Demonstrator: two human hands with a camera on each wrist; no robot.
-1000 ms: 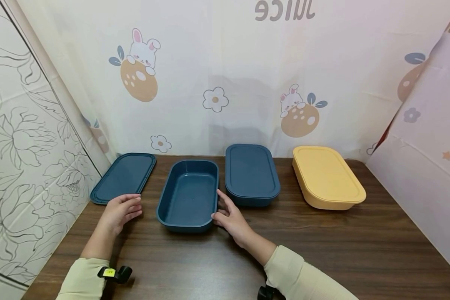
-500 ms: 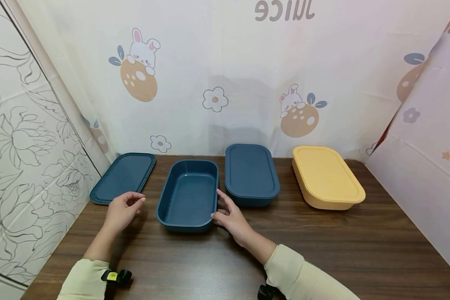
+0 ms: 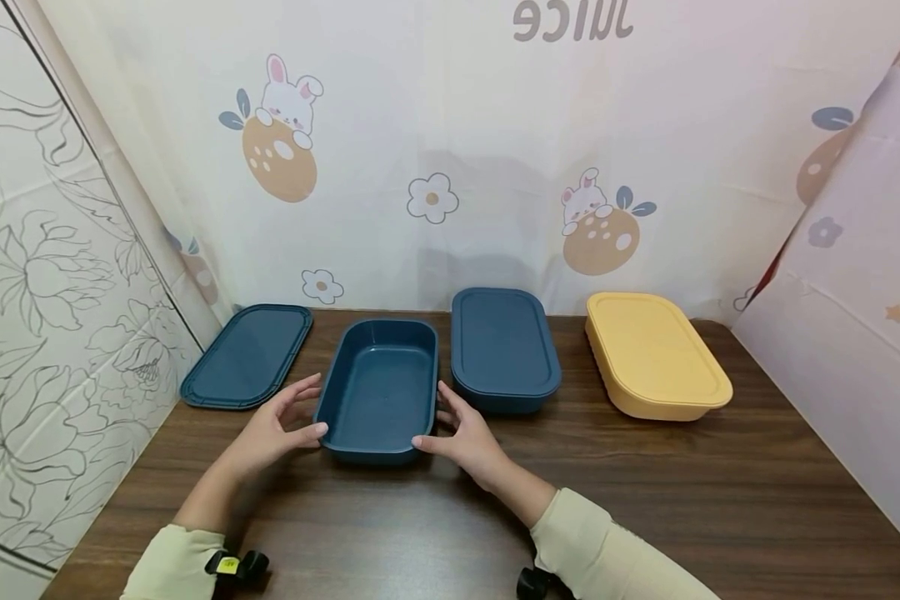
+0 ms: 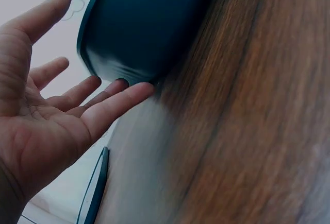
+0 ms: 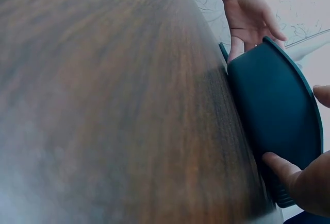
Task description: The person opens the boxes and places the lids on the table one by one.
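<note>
An uncovered dark blue food container (image 3: pixel 378 400) rests on the wooden table, its inside bare. My left hand (image 3: pixel 273 429) is at its left side, thumb close to the front left corner and fingers spread. In the left wrist view those fingertips (image 4: pixel 144 90) reach the container's lower wall. My right hand (image 3: pixel 468 437) is at the opposite side, with its thumb by the front right corner of the rim. Seen from the right wrist, a finger (image 5: pixel 281 167) touches the outer wall. The matching blue lid (image 3: pixel 247 354) lies flat to the left, underside up.
Close to the right stands a lidded blue container (image 3: pixel 505 346). Farther right is a lidded yellow container (image 3: pixel 656 350). A printed curtain (image 3: pixel 375 108) hangs behind the brown table (image 3: pixel 645 492), and a floral panel (image 3: pixel 60 275) borders the left.
My left hand has moved right, from beside the lid to the open container's left side, and its fingers have spread. My right thumb has shifted slightly toward the container's front corner.
</note>
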